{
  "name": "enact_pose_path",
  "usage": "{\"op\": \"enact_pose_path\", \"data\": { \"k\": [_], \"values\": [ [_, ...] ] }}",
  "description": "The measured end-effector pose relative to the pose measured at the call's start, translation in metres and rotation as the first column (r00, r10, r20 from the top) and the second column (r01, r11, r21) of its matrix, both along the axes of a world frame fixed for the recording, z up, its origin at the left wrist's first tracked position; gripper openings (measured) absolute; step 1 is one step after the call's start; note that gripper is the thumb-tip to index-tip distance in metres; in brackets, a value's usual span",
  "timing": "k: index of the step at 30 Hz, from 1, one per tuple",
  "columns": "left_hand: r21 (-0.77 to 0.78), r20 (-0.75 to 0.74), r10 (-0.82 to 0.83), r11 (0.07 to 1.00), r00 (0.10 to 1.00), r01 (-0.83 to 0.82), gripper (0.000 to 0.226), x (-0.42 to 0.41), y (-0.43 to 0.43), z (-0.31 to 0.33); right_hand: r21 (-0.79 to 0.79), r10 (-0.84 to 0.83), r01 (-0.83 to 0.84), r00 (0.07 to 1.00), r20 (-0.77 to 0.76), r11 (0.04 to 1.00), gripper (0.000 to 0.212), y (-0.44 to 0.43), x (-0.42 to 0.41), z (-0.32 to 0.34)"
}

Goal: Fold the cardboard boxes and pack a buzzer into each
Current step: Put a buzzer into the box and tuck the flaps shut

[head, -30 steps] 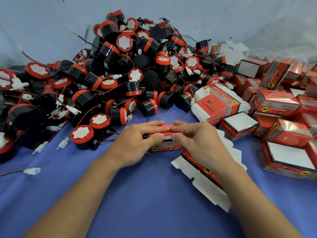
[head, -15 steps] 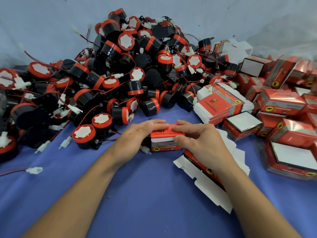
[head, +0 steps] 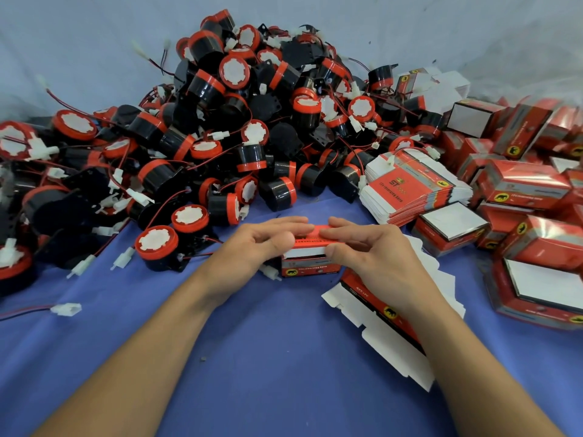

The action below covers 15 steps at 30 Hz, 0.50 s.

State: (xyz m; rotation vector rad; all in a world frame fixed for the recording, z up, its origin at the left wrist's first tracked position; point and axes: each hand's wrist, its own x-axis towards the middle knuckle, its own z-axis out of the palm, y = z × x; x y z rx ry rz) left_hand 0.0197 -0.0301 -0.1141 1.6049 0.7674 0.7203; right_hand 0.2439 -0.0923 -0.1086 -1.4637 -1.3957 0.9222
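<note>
A small red cardboard box point(head: 310, 268) stands on the blue cloth in the middle. My left hand point(head: 252, 250) grips its left side, fingers over the top flap and thumb at the front. My right hand point(head: 372, 250) pinches the red top flap from the right, and a white inner edge shows under the flap. A white connector point(head: 271, 273) sticks out at the box's lower left. Whatever is inside the box is hidden. A big heap of black and red buzzers point(head: 239, 121) with wires lies behind.
A stack of flat box blanks point(head: 410, 187) lies at right of the heap. More flat blanks point(head: 388, 313) lie under my right forearm. Several folded red boxes point(head: 530, 190) crowd the right side. A loose white plug point(head: 66, 309) lies at left on the cloth.
The box's top flap has come up off the box, showing a white edge beneath. Both hands have stayed on the box, thumbs now at its front.
</note>
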Motion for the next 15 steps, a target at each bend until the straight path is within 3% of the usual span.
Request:
{"op": "enact_pose_path", "data": {
  "k": [4, 10, 15],
  "values": [
    [0.055, -0.05, 0.013, 0.998, 0.999, -0.011, 0.034, -0.0003, 0.001, -0.0014, -0.001, -0.016, 0.016, 0.998, 0.065, 1.0, 0.027, -0.0001, 0.0, 0.0005],
    [0.099, -0.048, 0.044, 0.994, 0.998, -0.04, 0.024, -0.0012, -0.0006, -0.003, -0.005, -0.026, 0.026, 1.0, 0.015, 1.0, 0.029, -0.0001, -0.0016, 0.0003],
    [0.095, -0.058, 0.056, 0.994, 0.997, -0.05, 0.033, 0.0002, -0.0021, -0.0015, -0.018, -0.023, 0.023, 1.0, 0.011, 1.0, 0.03, 0.0002, -0.0005, -0.0005]
  ]
}}
